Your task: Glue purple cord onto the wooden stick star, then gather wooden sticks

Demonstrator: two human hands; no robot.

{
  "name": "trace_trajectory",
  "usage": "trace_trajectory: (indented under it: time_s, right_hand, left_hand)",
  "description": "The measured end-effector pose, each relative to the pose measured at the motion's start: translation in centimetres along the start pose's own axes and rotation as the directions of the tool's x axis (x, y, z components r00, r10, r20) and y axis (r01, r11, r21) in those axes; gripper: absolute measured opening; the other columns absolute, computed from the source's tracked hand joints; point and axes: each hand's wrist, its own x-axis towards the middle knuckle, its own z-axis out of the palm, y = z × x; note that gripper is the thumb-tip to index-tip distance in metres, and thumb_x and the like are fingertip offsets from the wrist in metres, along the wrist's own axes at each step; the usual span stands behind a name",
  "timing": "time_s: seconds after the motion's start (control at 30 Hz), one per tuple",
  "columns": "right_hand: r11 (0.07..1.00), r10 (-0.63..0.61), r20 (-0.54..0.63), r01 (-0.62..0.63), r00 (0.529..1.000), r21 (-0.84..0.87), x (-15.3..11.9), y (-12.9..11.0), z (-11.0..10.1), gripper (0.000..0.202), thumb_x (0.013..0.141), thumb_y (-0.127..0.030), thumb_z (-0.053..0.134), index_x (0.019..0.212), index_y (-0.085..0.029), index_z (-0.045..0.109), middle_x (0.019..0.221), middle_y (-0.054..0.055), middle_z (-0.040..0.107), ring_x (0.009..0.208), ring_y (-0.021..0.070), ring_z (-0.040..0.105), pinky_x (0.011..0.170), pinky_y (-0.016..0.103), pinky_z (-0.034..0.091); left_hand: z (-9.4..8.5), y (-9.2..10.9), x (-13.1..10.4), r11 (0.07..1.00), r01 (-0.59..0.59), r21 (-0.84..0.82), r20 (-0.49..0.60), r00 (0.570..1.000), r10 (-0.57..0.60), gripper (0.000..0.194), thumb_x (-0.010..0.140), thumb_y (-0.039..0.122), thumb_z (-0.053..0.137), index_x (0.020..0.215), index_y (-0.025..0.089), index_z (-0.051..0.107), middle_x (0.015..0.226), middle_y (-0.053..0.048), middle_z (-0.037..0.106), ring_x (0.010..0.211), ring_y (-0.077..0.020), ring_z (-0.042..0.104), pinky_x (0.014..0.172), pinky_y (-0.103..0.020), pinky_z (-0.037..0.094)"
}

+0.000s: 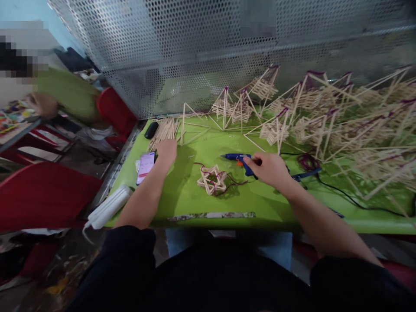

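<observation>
The right hand [271,169] is closed around a blue glue gun [240,159], nozzle pointing left, low over the green desk [182,199]. The left hand [166,151] rests, fingers loosely curled, on the loose stick pile [164,129]. Between them lies a stick star [212,179]. Best keep the nozzle off it while picking one stick.

A green table [195,199] stands against a perforated metal screen. On it lie a small stick star [212,179] wound with purple yarn, a blue glue gun [238,159], a phone [145,167], a black case [151,129] and a bundle of loose sticks [165,128]. Stick frames [341,125] crowd the right side. A black cord [354,200] trails across, and white tubes [108,207] overhang the left edge.
</observation>
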Motion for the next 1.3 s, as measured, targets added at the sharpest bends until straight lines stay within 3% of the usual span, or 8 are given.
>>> trace_trajectory:
  time_s: [0.2,0.33,0.53,0.7,0.87,1.13,1.23,1.3]
  right_hand:
    - [0.999,-0.032,0.013,0.032,0.999,0.013,0.3,0.4,0.2,0.056,0.101,-0.07,0.059,0.067,-0.027,0.054,0.059,0.003,0.059,0.056,0.0204,0.05,0.061,0.037,0.031]
    - [0.998,-0.058,-0.001,0.058,0.998,0.04,0.1,0.4,0.2,0.055,0.102,-0.068,0.06,0.066,-0.026,0.054,0.06,0.002,0.059,0.057,0.0202,0.05,0.062,0.037,0.031]
    - [0.995,-0.079,-0.044,0.081,0.996,0.057,0.0,0.5,-0.2,0.054,0.101,-0.066,0.062,0.065,-0.027,0.052,0.058,0.001,0.053,0.056,0.0183,0.045,0.061,0.038,0.03]
    - [0.995,-0.079,-0.038,0.081,0.996,0.063,0.0,0.4,-0.5,0.058,0.102,-0.071,0.06,0.065,-0.027,0.052,0.057,0.001,0.053,0.056,0.019,0.045,0.061,0.039,0.031]
    - [0.995,-0.082,0.006,0.081,0.997,0.053,0.1,0.3,-0.5,0.063,0.103,-0.078,0.056,0.066,-0.027,0.054,0.058,0.002,0.057,0.055,0.0197,0.048,0.06,0.039,0.032]
    - [0.994,-0.096,0.005,0.095,0.995,0.056,-0.2,0.1,-0.8,0.055,0.102,-0.067,0.06,0.066,-0.027,0.052,0.062,0.003,0.059,0.058,0.0203,0.048,0.062,0.039,0.032]
    - [0.995,-0.091,0.006,0.091,0.996,0.044,-0.3,0.1,-1.0,0.052,0.101,-0.065,0.061,0.066,-0.027,0.053,0.061,0.002,0.057,0.058,0.0206,0.048,0.062,0.039,0.031]
    - [0.996,-0.08,0.007,0.08,0.997,0.031,-0.3,0.1,-1.1,0.051,0.1,-0.064,0.063,0.067,-0.027,0.054,0.061,0.002,0.057,0.057,0.0205,0.047,0.061,0.039,0.029]
  left_hand:
    - [-0.5,-0.8,0.3,0.995,0.095,0.041,-0.105,0.99,-0.09,0.036,0.103,0.015,0.055,0.128,0.006,0.08,0.123,-0.031,0.079,0.127,-0.0463,0.072,0.109,-0.063,0.057]
    - [-2.1,-2.4,-1.0,0.995,0.095,-0.014,-0.151,0.984,-0.096,0.036,0.105,0.013,0.052,0.131,0.007,0.077,0.127,-0.03,0.079,0.124,-0.0427,0.073,0.11,-0.06,0.056]
    - [-4.5,-2.9,-4.4,0.964,-0.195,-0.181,-0.019,0.981,0.195,0.017,0.094,0.022,0.077,0.111,0.024,0.079,0.108,-0.004,0.085,0.102,-0.0241,0.079,0.096,-0.034,0.06]
    - [-4.1,-0.6,-5.8,0.942,-0.283,-0.181,-0.027,0.959,0.283,0.007,0.09,0.021,0.073,0.096,0.023,0.073,0.103,-0.007,0.083,0.099,-0.0279,0.076,0.09,-0.04,0.055]
    - [-3.0,0.2,-6.1,0.923,-0.346,-0.166,0.102,0.926,0.365,0.006,0.083,0.021,0.074,0.087,0.024,0.071,0.094,-0.006,0.081,0.089,-0.0262,0.073,0.078,-0.038,0.05]
    - [-1.5,0.5,-5.6,0.91,-0.375,-0.178,0.224,0.885,0.409,0.012,0.083,0.027,0.081,0.087,0.024,0.07,0.093,-0.005,0.081,0.083,-0.0249,0.073,0.072,-0.037,0.047]
    - [-1.8,-0.1,-5.1,0.925,-0.344,-0.159,0.21,0.904,0.372,0.018,0.092,0.042,0.083,0.094,0.025,0.075,0.101,-0.005,0.084,0.09,-0.0255,0.075,0.078,-0.036,0.052]
    - [-2.1,-0.7,-4.3,0.958,-0.265,-0.107,0.145,0.949,0.279,0.024,0.103,0.047,0.072,0.105,0.024,0.079,0.112,-0.01,0.085,0.103,-0.0291,0.077,0.09,-0.038,0.056]
